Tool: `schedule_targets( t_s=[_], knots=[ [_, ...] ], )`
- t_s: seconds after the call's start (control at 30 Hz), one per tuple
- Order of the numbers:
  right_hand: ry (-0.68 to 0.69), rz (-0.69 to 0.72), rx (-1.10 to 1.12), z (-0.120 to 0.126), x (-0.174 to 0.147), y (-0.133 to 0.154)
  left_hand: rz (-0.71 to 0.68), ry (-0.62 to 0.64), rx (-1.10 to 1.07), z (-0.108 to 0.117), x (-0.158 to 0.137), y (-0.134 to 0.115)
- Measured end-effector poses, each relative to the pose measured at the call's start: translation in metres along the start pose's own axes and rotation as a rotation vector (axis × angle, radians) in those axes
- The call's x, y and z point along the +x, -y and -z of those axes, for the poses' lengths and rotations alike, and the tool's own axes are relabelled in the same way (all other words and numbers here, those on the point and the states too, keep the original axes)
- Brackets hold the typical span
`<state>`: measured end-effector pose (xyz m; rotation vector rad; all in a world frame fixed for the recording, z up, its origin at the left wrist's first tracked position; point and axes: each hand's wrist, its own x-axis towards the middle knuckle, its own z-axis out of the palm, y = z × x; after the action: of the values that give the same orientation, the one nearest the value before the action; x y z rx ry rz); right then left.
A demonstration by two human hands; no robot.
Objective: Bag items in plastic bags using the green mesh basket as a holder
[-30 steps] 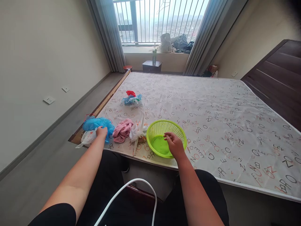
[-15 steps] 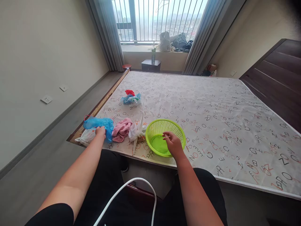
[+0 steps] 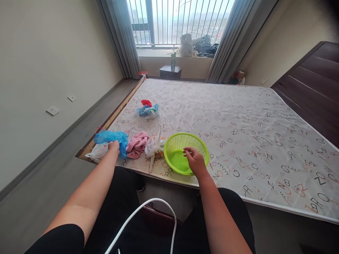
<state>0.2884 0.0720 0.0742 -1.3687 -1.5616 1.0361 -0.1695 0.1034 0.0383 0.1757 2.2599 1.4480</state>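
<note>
My left hand (image 3: pixel 113 146) is closed on the near side of a crumpled blue plastic bag (image 3: pixel 122 139), its fingertips partly hidden. Under and beside that bag lies a white plastic bag (image 3: pixel 96 151). To the right sit a bunched pink cloth (image 3: pixel 138 144) and a knotted white plastic bag (image 3: pixel 153 146) with orange print. Over the right side of a lime-green plastic basket (image 3: pixel 176 160) hangs my right hand (image 3: pixel 195 161), its fingers loosely bent and slightly apart, with nothing visible in them. Only the green bottom shows inside the basket.
All this lies along the near edge of a letter-printed mattress (image 3: pixel 238 148). Farther back is a small heap of blue and red plastic bags (image 3: pixel 147 110). A white cable (image 3: pixel 156 200) loops over my lap. A wooden bed rail (image 3: pixel 111 121) borders the left.
Both hands hold nearly the same places, the left still at the blue bag and the right over the basket. The camera view has shifted very slightly.
</note>
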Motion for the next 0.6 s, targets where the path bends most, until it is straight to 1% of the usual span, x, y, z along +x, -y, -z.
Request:
schedule_targets(
  t_s=[0.07, 0.13, 0.27, 0.3, 0.4, 0.47, 0.53, 0.57, 0.6],
  knots=[
    [0.004, -0.002, -0.005, 0.0, 0.0, 0.0, 0.037, 0.006, -0.07, -0.001, -0.004, -0.003],
    [0.01, -0.004, -0.012, -0.001, 0.0, 0.0, 0.071, 0.06, -0.169, -0.001, -0.008, -0.008],
    [0.017, -0.018, -0.021, -0.001, 0.001, -0.001, 0.133, 0.306, -0.413, 0.001, -0.018, -0.025],
    [0.016, -0.023, -0.017, -0.001, 0.001, -0.001, 0.129, 0.359, -0.48, 0.002, -0.02, -0.031],
    [0.012, -0.028, -0.004, -0.001, 0.001, -0.001, 0.085, 0.468, -0.688, 0.006, -0.03, -0.052],
    [0.003, -0.027, 0.006, 0.0, 0.0, 0.0, 0.069, 0.586, -0.798, 0.009, -0.045, -0.064],
    [-0.011, -0.031, 0.037, -0.001, -0.001, 0.003, 0.07, 0.769, -0.782, 0.013, -0.07, -0.071],
    [-0.01, -0.037, 0.072, -0.002, -0.002, 0.005, 0.06, 0.862, -0.709, 0.015, -0.086, -0.071],
    [0.004, -0.047, 0.129, -0.002, -0.003, 0.009, 0.046, 0.98, -0.584, 0.017, -0.104, -0.069]
  ],
)
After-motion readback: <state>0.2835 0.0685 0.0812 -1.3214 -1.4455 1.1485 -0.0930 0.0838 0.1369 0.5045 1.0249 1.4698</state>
